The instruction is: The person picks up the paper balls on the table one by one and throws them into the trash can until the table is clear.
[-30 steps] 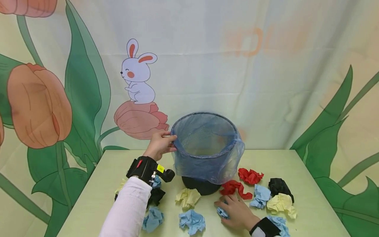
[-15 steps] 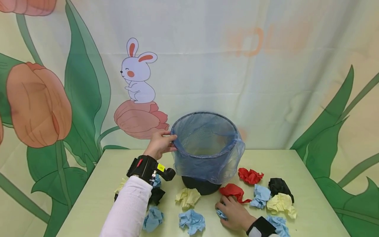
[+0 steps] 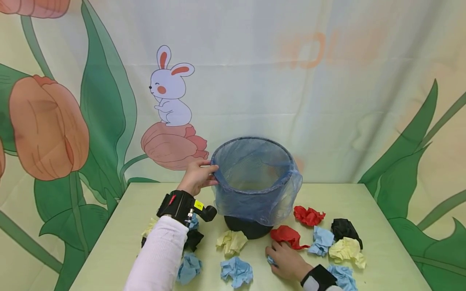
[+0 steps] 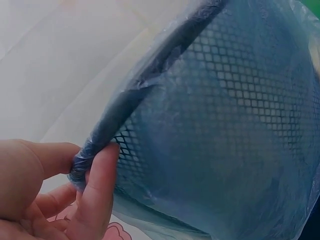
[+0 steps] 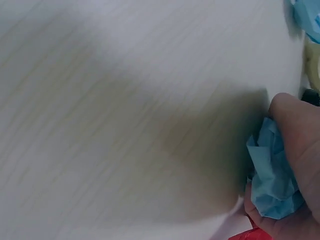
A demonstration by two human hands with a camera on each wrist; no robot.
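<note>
Near centre, our left hand [image 3: 198,177] should steady the bin rim [image 3: 251,192] it pinches; lower right, our right hand [image 3: 289,260] grips crumpled blue paper [image 5: 272,175].

Looks like a staged recording corner, judging by the hung cloth [image 3: 251,93] printed with rabbit [image 3: 174,99] and tulip [image 3: 49,129], the table [image 3: 116,250] before it, the wrist camera [image 3: 177,207].

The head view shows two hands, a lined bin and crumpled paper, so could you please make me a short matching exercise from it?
Things:
1. Left hand
2. Right hand
3. Bin liner
4. Bin base

Descriptions:
A. holding crumpled blue paper
B. black
C. pinching the bin rim
D. see-through blue

Pairs: 1-C; 2-A; 3-D; 4-B
</note>
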